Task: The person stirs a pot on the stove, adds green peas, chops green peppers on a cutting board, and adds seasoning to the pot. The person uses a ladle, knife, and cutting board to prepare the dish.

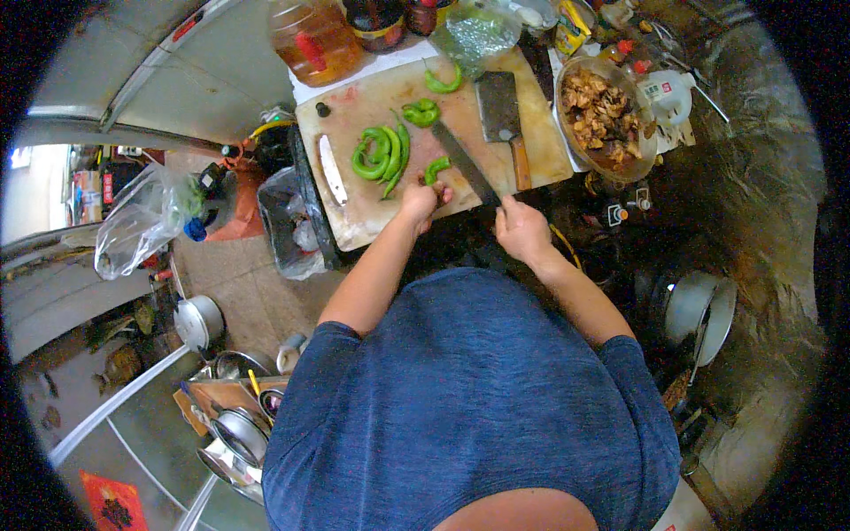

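Note:
My left hand [424, 199] pinches the lower end of a curved green pepper [436, 168] near the front edge of a worn cutting board [362, 222]. In my right hand [523, 227] is the handle of a long dark-bladed knife [463, 159]. Its blade slants up and left over the board, just right of that pepper, and its tip is close to a curled green pepper [421, 113]. Left of the blade lies a group of long green peppers [382, 156]. One more green pepper [443, 81] rests near the board's back edge.
A cleaver [498, 109] with a wooden handle lies on the board's right side, a white-bladed knife [332, 169] on its left. Right of the board stands a bowl of browned food pieces [601, 113]. Behind is a large jar of amber liquid [315, 43]. A lined bin [292, 226] stands at left.

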`<action>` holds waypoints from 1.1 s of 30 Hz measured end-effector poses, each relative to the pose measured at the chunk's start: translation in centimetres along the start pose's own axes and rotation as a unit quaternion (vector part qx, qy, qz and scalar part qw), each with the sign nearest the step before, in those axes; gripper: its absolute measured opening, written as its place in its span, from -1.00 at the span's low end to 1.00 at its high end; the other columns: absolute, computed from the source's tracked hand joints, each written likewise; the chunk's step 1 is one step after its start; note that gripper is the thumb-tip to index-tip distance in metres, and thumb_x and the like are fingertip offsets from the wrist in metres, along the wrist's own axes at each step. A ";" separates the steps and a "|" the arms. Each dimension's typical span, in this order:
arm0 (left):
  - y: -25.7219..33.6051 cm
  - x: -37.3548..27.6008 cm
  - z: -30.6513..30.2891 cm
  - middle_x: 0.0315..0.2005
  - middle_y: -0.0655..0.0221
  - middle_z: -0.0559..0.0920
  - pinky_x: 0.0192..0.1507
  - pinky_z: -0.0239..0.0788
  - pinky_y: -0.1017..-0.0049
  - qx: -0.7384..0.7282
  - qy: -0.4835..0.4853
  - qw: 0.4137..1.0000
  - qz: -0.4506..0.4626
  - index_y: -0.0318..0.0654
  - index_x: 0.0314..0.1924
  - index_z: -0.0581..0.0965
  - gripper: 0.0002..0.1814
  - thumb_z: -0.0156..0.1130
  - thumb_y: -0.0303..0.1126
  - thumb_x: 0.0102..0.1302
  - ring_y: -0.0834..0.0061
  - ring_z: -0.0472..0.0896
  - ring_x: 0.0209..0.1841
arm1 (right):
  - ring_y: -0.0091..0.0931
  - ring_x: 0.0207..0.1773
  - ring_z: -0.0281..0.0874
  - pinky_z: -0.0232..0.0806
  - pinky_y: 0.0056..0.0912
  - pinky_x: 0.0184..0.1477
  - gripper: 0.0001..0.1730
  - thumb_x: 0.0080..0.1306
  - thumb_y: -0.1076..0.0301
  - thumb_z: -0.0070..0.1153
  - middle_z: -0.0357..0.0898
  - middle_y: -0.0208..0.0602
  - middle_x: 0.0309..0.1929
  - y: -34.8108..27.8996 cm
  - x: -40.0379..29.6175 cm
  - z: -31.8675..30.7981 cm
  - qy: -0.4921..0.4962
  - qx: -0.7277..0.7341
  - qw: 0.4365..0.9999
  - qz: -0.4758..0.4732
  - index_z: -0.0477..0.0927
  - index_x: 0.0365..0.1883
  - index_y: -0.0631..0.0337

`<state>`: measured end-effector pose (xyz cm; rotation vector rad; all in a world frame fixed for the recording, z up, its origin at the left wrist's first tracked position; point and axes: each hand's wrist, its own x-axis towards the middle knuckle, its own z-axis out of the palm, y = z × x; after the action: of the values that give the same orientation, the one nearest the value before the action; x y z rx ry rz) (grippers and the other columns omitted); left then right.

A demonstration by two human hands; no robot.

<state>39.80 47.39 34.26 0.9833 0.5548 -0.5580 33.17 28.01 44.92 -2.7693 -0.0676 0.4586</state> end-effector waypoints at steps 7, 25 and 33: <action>0.2 0.1 0.1 -0.39 0.28 0.51 -0.42 0.41 0.50 0.146 0.066 0.987 0.008 -0.27 0.27 0.16 -0.49 0.01 -0.57 0.35 0.47 0.51 -0.45 | -0.03 -0.30 0.55 0.41 0.01 -0.23 -0.76 0.31 0.27 -0.11 0.57 0.04 -0.37 -0.3 1.0 -0.8 -0.020 -0.003 1.000 0.012 0.45 -0.20 0.27; 1.5 -0.6 -1.4 -0.33 0.02 0.60 -0.13 0.37 0.19 0.503 0.189 0.821 0.194 -0.34 -0.23 0.43 -0.71 0.25 -0.32 0.13 0.01 0.57 -0.18 | -0.04 -0.37 0.57 0.43 0.04 -0.30 -0.81 0.25 0.33 -0.09 0.57 0.03 -0.43 -0.3 0.0 0.0 -0.028 -0.020 0.999 -0.034 0.47 -0.26 0.25; 2.8 -2.5 -1.6 -0.37 -0.02 0.60 -0.17 0.36 0.11 0.561 0.159 0.792 0.180 -0.33 -0.24 0.39 -0.78 0.15 -0.44 0.10 -0.04 0.56 -0.22 | -0.05 -0.34 0.55 0.42 0.01 -0.26 -0.80 0.27 0.29 -0.08 0.57 -0.02 -0.45 -0.6 0.7 -0.1 -0.054 -0.029 0.996 -0.058 0.46 -0.27 0.23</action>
<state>39.52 50.45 36.94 2.3040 0.2675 -0.3392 33.84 28.65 44.99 -2.7759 -0.2693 0.5834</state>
